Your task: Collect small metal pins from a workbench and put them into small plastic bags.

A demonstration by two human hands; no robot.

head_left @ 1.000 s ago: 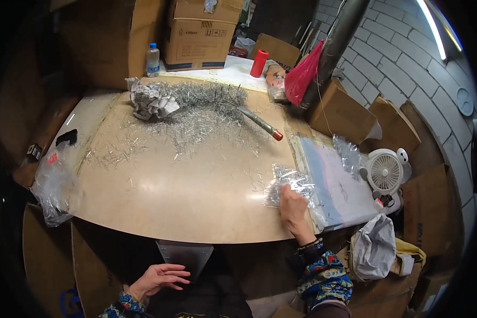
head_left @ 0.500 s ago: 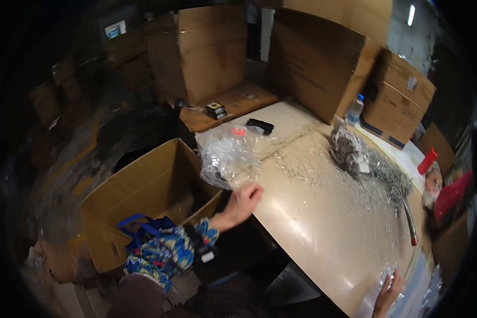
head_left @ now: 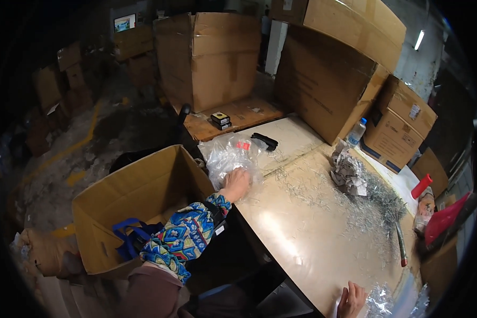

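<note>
My left hand [head_left: 237,184], in a patterned blue sleeve, rests on a crumpled clear plastic bag [head_left: 225,153] with a red mark. Its fingers are curled into the plastic at the table's left edge. My right hand [head_left: 351,301] is at the lower edge of the view, over the near side of the table. Its fingers are bent, and what they hold, if anything, is hidden. Beside it lies shiny clear plastic film [head_left: 380,302]. Many thin metal pins [head_left: 373,212] are heaped and scattered over the tabletop [head_left: 297,222].
An open carton [head_left: 127,185] holding a blue strap [head_left: 128,236] stands left of the table. Crumpled paper [head_left: 348,172], a metal rod [head_left: 401,244], a black object [head_left: 264,141], a water bottle [head_left: 356,132] and a red tube [head_left: 422,186] lie about. Large boxes [head_left: 323,79] stand behind.
My left hand has moved forward onto the plastic bag. My right hand has shifted left and nearer, away from the film. The whole view has tilted slightly.
</note>
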